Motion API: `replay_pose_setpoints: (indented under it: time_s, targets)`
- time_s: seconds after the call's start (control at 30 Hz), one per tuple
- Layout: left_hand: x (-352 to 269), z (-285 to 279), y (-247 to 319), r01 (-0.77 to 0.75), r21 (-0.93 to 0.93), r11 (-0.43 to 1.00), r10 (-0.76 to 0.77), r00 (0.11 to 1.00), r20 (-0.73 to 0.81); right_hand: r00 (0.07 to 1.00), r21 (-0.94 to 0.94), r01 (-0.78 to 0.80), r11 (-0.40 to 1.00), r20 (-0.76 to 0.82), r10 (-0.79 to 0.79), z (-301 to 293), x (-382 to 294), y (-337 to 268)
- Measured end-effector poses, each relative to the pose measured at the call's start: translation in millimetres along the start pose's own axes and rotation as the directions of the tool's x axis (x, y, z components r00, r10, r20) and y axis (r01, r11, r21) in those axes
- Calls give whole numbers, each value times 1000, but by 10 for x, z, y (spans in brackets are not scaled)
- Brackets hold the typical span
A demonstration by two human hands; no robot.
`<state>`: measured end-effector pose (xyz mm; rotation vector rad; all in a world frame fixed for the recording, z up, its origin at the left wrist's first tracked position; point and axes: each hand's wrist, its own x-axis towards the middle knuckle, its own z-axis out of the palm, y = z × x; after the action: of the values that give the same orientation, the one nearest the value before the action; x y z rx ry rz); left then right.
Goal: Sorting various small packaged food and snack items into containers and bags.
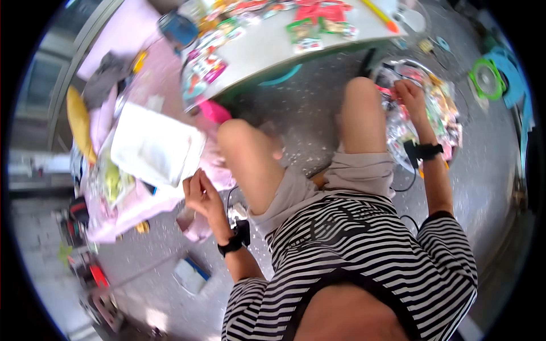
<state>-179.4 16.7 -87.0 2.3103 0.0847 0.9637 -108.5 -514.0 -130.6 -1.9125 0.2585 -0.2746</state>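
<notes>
My left hand (204, 197) is loosely curled beside the near corner of a white plastic bin (149, 143), with its fingers a little apart and nothing visible in them. Whether the fingertips touch the rim is hard to tell. The bin rests tilted on a pink-covered bed (145, 55). On the other side, my right hand (411, 100) reaches over a round container heaped with small snack packets (443, 106). Its bent fingers meet a red packet (384, 90) at the heap's edge; blur hides whether they grip it.
Ahead is a white table (264, 55) with several colourful packets (305, 34), a yellow stick with an orange tip (386, 21) and a blue jar (178, 29). A yellow plush (80, 121) lies on the bed. A green fan (487, 79) stands at right; a white-and-blue box (192, 275) lies on the floor.
</notes>
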Motion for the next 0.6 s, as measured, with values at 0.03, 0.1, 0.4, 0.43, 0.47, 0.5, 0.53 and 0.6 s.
replay_pose_setpoints:
  time_s: [0.03, 0.1, 0.4, 0.43, 0.47, 0.5, 0.53, 0.6]
  targets:
    - [-34, -79, -93, 52, -15, 999, -53, 996, -66, 999, -1, 47, 999, 1, -47, 129, 34, -52]
    - [-132, -279, -366, 156, 13, 988, -151, 972, -182, 947, -343, 320, 883, 83, -310, 406, 65, -158]
    - [-294, -863, -1980, 468, -64, 881, -447, 783, -433, 905, -478, 424, 769, 257, -339, 797, 181, -40]
    - [-234, -918, -2179, 546, 114, 830, -464, 789, -403, 902, -505, 431, 748, 267, -340, 827, 177, -93]
    - [-149, -900, -2292, 598, 285, 749, -489, 790, -371, 902, -512, 430, 744, 284, -326, 821, 199, -90]
    - [-43, -818, -2321, 598, 274, 753, -488, 787, -378, 898, -512, 439, 738, 281, -339, 803, 211, -93]
    - [68, -759, -2322, 602, 349, 718, -483, 792, -374, 904, -543, 426, 723, 281, -322, 806, 216, -87]
    - [285, -646, -2322, 618, 451, 645, -488, 786, -379, 913, -566, 408, 717, 278, -300, 827, 220, -88]
